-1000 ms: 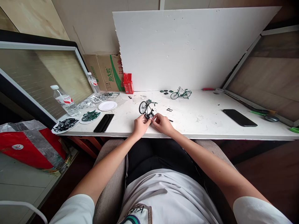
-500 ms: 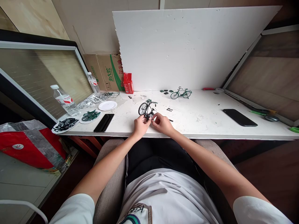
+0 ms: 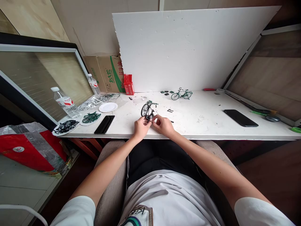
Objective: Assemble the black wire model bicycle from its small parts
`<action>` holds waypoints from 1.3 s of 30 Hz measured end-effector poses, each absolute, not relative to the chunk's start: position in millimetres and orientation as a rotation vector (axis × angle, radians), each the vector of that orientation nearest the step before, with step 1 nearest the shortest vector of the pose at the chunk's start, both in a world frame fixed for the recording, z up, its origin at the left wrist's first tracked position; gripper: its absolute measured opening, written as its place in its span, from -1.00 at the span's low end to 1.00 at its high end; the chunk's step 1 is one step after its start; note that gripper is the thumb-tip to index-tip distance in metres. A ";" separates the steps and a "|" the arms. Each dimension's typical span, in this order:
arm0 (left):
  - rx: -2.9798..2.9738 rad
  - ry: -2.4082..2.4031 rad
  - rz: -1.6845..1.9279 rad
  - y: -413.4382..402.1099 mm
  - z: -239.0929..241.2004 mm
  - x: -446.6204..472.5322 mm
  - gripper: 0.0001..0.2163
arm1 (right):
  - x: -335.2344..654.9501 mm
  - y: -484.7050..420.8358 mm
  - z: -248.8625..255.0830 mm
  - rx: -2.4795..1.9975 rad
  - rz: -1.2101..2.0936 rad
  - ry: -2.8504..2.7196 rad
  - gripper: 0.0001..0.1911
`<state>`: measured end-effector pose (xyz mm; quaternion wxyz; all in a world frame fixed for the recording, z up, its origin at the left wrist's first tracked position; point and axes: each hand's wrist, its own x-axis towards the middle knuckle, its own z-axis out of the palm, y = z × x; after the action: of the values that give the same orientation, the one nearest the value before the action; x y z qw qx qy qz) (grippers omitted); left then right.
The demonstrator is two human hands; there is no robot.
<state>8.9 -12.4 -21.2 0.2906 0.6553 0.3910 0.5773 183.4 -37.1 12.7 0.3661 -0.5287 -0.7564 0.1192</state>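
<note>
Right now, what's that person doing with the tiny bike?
The person has both bare hands on a small dark bike. The left hand holds it low down, and the fingertips of the right hand are at its lower wheel; what they pinch is too small to tell. A green bike stands farther back on the table. Black parts and green parts lie off to the left.

First bike [image 3: 148, 111] near-centre at the table [image 3: 207, 116]; second bike [image 3: 181, 94] behind it, rightward. Phone [image 3: 104, 125] left, two plates [image 3: 71, 130] with parts [image 3: 91, 117] further left (bottle [image 3: 66, 103] behind). Other phone [image 3: 240, 118] right.
</note>
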 end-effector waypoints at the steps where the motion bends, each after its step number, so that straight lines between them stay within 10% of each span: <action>1: 1.747 1.046 1.538 -12.5 -21.2 8.9 -0.89 | 183.1 -37.4 12.8 -1.372 0.303 -1.944 -0.83; 39: 1.168 1.177 1.675 43.1 -26.8 -24.4 -0.72 | 224.8 10.8 20.0 -1.491 0.321 -1.731 -0.76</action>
<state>-24.4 43.1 -26.8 0.3822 0.4578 0.4614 0.6568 224.8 10.8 20.0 0.4053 -0.5909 -0.6858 0.1272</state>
